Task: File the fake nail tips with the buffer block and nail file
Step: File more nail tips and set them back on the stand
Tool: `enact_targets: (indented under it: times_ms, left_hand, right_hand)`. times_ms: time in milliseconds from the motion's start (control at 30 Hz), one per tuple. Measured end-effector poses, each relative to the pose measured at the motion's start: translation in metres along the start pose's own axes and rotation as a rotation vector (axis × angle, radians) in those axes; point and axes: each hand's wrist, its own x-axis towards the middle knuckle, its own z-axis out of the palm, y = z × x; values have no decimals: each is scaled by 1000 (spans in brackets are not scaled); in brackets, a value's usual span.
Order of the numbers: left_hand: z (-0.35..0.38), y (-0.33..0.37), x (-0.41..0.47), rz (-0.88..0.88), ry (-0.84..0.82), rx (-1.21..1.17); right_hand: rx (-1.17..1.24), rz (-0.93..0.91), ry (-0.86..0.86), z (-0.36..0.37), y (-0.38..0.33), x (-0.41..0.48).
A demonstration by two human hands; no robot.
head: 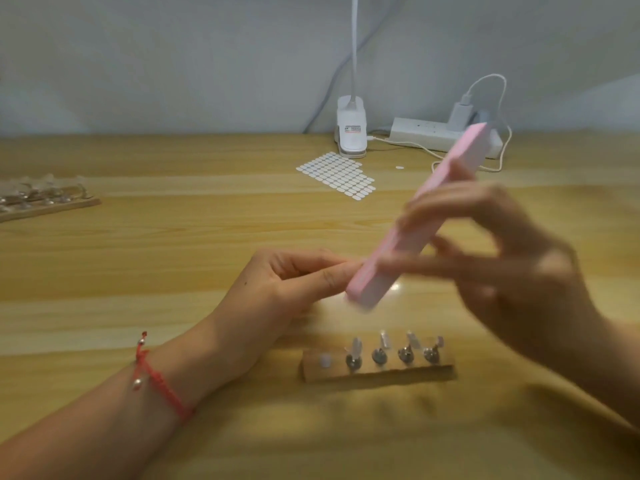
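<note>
Right hand (502,258) grips the pink buffer (426,209) at mid-length, tilted so that its lower end meets the left hand (287,282), whose thumb and forefinger pinch together there. Whether a tip sits in that pinch I cannot tell. Other tips (356,346) wait upright on a stand (379,372) on the desk (173,254) just below, probably kept within reach.

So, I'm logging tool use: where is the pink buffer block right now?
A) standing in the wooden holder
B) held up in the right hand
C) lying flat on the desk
B: the fingers of the right hand curl round the pink buffer block, which is raised off the desk and tilted, its lower end at the left hand.
</note>
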Motion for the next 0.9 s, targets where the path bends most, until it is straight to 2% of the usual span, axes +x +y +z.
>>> enact_targets:
  times_ms: [67,200,333,467,600,733,833,900]
  left_hand:
    - [0,0,0,-14,12,0]
    - [0,1,-1,-12,-34,-34]
    - [0,0,0,-26,2,-11]
    - [-1,1,-1,-22,-39,-60]
    - [-2,-2,0,-42,-6,-15]
    - [-4,-2,-1,-30,-38,-70]
    - [-4,-4,0,-39,-14,-45]
    - [-4,-4,-1,-27,-15,-21]
  right_hand:
    - [-21,89,55,-3,5,2]
    - [42,-110,-52,9,-16,-5]
    - [-25,62,37,-4,2,3]
    - [74,-117,-85,9,-20,-6]
    - [0,92,41,-2,3,3]
    - [101,-84,-74,11,-20,-7]
    - [30,67,18,0,1,1]
    - [-1,68,27,0,2,1]
